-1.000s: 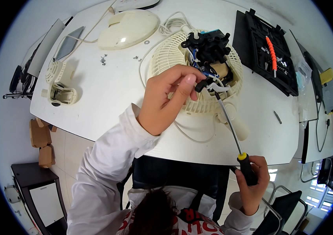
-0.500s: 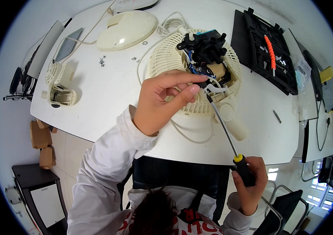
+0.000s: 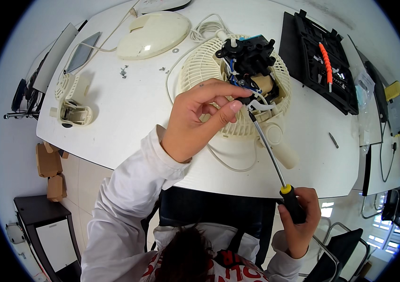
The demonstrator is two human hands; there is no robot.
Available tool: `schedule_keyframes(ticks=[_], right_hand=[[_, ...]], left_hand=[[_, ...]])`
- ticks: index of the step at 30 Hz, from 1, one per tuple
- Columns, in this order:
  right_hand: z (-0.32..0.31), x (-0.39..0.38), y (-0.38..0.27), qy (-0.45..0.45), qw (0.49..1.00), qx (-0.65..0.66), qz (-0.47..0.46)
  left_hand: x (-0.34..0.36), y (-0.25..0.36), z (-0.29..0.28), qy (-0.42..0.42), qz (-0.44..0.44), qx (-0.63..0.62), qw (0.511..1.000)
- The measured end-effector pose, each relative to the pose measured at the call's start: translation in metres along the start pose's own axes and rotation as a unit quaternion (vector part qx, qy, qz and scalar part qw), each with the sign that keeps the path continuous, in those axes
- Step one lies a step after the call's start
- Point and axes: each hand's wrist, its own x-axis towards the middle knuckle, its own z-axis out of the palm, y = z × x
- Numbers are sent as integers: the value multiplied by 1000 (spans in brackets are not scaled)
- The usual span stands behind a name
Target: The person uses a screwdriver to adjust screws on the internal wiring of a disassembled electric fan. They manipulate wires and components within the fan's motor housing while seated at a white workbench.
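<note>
My left hand [image 3: 197, 121] pinches a small black part [image 3: 245, 100] at the front of the exposed fan motor assembly [image 3: 246, 58], beside a curved white piece [image 3: 262, 105]. The assembly, with blue and white wires, lies on a cream fan grille [image 3: 202, 66]. My right hand [image 3: 303, 216], at the lower right, is closed on the black and yellow handle of a long screwdriver [image 3: 268, 149]; its shaft reaches up to the small black part. Whether the tip sits in a screw is too small to tell. A cream fan stand part [image 3: 275, 141] lies under the shaft.
On the white table [image 3: 129, 108] are a cream oval base [image 3: 153, 35], an open cream housing [image 3: 73, 110], small screws [image 3: 124, 73], coiled cable [image 3: 207, 30], a grey tablet [image 3: 83, 51], an open black tool case [image 3: 327, 56] and a small metal bit [image 3: 333, 140]. A chair [image 3: 214, 207] stands below.
Since a second ago my left hand has shifted slightly, its thumb lower at the small part. My right hand and the screwdriver have moved a little left, the tip now nearer my left fingers.
</note>
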Motion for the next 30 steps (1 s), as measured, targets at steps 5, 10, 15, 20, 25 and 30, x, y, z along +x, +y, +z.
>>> schedule_keyframes(ticks=[5,10,15,20,25,30], right_hand=[[0,-1,0,-2,1000,6,3],[-1,-2,4,-3,1000,3,2],[-1,-3,5,2,1000,14,8],[1,-2,5,3,1000,23,-1],[2,-1,4,-2,1000,19,9],[1,-6,5,-1,999,11,46]], left_hand=[[0,-1,5,34,2,-25,999],[0,-2,1,11,-21,-27,999],[1,2,1,7,-22,-17,1000],[2,-3,4,35,30,-22,999],[0,-6,3,31,27,-17,999],[1,0,-2,8,26,22,999]])
